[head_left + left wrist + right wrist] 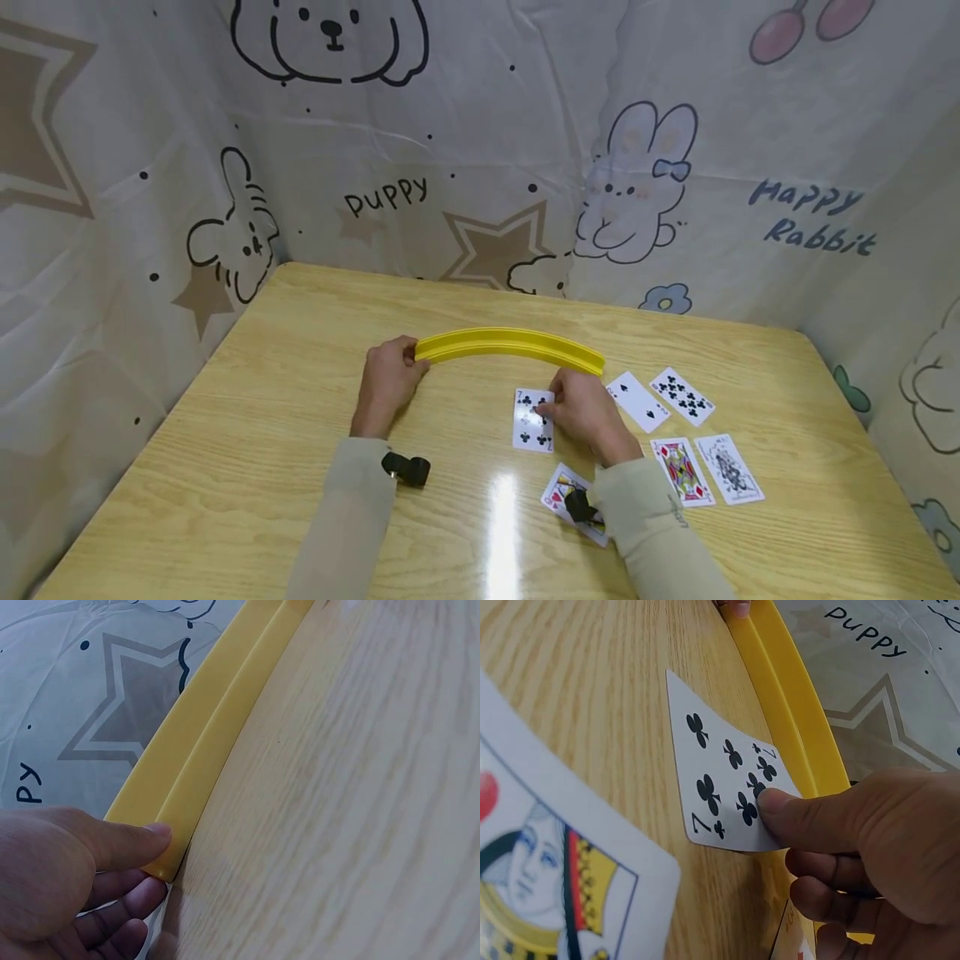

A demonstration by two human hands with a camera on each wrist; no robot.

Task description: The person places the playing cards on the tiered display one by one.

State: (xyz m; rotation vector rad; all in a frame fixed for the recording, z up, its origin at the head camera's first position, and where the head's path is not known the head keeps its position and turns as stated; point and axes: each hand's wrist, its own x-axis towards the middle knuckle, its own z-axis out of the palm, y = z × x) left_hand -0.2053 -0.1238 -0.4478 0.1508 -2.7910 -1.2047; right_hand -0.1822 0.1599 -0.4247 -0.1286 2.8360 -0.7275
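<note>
A curved yellow card holder [510,340] with a groove along it stands toward the back of the wooden table. My left hand [386,379] grips its left end, thumb on the front face in the left wrist view. Between thumb and fingers, my right hand [588,408] pinches a seven of clubs [532,421], its face up and slightly bent in the right wrist view. This hand is just in front of the holder's right end. Beneath the right wrist lies a queen of hearts [564,492], partly hidden by the wrist camera.
To the right lie a two of spades [637,402], a clubs card [682,397], a jack of diamonds [683,472] and a joker-like card [729,468], all face up. A printed cloth [480,167] hangs behind the table [247,433].
</note>
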